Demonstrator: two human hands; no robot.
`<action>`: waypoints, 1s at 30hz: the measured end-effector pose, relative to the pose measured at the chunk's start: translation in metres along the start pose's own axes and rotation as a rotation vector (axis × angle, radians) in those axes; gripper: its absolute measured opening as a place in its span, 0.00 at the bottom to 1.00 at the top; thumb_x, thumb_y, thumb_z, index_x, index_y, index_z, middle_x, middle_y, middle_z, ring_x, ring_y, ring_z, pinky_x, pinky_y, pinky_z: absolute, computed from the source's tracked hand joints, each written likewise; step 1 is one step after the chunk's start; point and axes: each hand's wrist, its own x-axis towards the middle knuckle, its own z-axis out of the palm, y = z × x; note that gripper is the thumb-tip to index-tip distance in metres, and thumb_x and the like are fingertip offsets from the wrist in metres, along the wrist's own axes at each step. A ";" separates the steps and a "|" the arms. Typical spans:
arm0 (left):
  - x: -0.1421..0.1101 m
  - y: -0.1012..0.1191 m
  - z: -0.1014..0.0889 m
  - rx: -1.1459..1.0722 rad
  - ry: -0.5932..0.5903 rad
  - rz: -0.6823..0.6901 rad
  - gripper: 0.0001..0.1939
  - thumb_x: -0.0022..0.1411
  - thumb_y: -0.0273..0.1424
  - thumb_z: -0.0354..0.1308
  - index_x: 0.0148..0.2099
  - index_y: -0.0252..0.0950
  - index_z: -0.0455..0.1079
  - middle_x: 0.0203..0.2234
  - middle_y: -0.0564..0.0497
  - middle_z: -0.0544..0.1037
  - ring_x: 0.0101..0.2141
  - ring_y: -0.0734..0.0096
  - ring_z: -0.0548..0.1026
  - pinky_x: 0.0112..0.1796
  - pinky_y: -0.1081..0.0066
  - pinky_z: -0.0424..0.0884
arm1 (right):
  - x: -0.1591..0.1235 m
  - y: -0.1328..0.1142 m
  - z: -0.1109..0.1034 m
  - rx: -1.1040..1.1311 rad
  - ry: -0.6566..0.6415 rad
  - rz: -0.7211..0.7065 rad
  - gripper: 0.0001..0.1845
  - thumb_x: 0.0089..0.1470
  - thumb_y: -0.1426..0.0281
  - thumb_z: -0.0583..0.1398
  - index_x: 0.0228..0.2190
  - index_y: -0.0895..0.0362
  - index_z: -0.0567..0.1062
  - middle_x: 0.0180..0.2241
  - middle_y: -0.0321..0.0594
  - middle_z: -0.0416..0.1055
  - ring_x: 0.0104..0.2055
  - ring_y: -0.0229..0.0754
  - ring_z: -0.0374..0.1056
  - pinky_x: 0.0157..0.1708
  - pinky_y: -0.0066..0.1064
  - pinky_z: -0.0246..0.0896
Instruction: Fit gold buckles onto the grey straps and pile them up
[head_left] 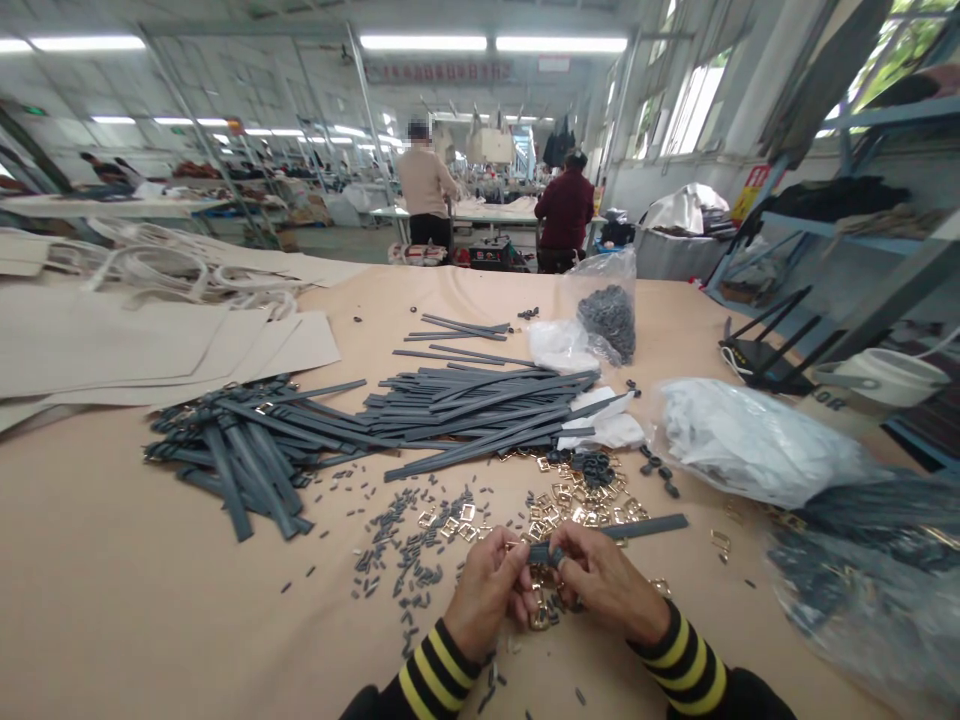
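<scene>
My left hand (487,585) and my right hand (606,578) are close together near the front of the table, both closed on one dark grey strap (652,525). Its free end sticks out to the right, past my right hand. Fingers hide the gripped part, where a bit of gold metal shows by my left fingertips. Around and beyond the hands lie many gold rectangular buckles (466,512). Small dark grey pieces (409,555) are scattered to the left. Dark loops (592,468) form a little heap behind the buckles.
Behind lies a pile of grey straps (465,400), with buckled straps (259,450) to its left. Cream panels (150,335) cover the far left. Plastic bags (750,440) and a white bucket (881,385) stand right. Two people (426,185) work in the background.
</scene>
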 end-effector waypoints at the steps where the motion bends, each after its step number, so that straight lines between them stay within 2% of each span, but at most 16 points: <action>1: 0.000 -0.001 -0.001 0.002 -0.008 0.002 0.14 0.54 0.40 0.54 0.30 0.35 0.55 0.14 0.59 0.68 0.13 0.79 0.69 0.12 0.83 0.61 | 0.000 -0.001 0.001 -0.014 0.012 0.001 0.07 0.45 0.78 0.49 0.26 0.56 0.64 0.19 0.28 0.63 0.19 0.32 0.63 0.20 0.22 0.56; 6: 0.001 -0.004 -0.003 0.003 -0.004 0.022 0.14 0.54 0.40 0.53 0.31 0.35 0.56 0.14 0.59 0.68 0.13 0.79 0.68 0.12 0.83 0.62 | 0.001 -0.002 0.007 -0.020 0.054 0.016 0.07 0.47 0.77 0.50 0.27 0.56 0.66 0.20 0.30 0.65 0.20 0.33 0.62 0.20 0.23 0.56; 13: -0.002 -0.004 0.000 0.060 -0.005 0.058 0.13 0.56 0.39 0.52 0.31 0.35 0.56 0.14 0.60 0.67 0.13 0.80 0.68 0.13 0.83 0.61 | -0.001 -0.002 0.011 0.249 -0.028 0.060 0.02 0.50 0.72 0.53 0.28 0.58 0.64 0.21 0.31 0.66 0.20 0.32 0.64 0.19 0.22 0.57; 18: 0.000 -0.006 -0.002 0.144 -0.028 0.071 0.13 0.56 0.40 0.50 0.30 0.35 0.56 0.13 0.60 0.65 0.12 0.81 0.65 0.12 0.82 0.59 | 0.000 0.004 0.008 0.375 -0.019 0.117 0.08 0.48 0.67 0.56 0.29 0.58 0.61 0.20 0.30 0.68 0.16 0.30 0.63 0.17 0.21 0.58; 23: -0.001 -0.009 -0.005 0.270 -0.042 0.069 0.13 0.57 0.41 0.49 0.30 0.36 0.55 0.13 0.60 0.64 0.11 0.81 0.63 0.13 0.82 0.57 | 0.004 0.003 0.007 0.341 0.007 0.172 0.08 0.45 0.67 0.57 0.25 0.60 0.65 0.17 0.32 0.68 0.14 0.31 0.63 0.15 0.21 0.57; 27: -0.003 -0.007 -0.005 0.500 0.039 0.146 0.11 0.58 0.39 0.47 0.29 0.37 0.56 0.12 0.59 0.64 0.13 0.79 0.63 0.15 0.79 0.58 | 0.003 -0.002 0.008 0.217 0.041 0.154 0.08 0.46 0.69 0.55 0.21 0.61 0.69 0.17 0.33 0.68 0.14 0.30 0.63 0.14 0.19 0.56; 30: -0.004 -0.005 -0.004 0.631 0.081 0.200 0.11 0.58 0.38 0.47 0.28 0.37 0.57 0.12 0.59 0.64 0.13 0.78 0.64 0.17 0.78 0.60 | 0.001 -0.002 0.010 0.162 0.044 0.111 0.10 0.49 0.70 0.52 0.22 0.61 0.70 0.18 0.34 0.69 0.16 0.31 0.65 0.16 0.20 0.58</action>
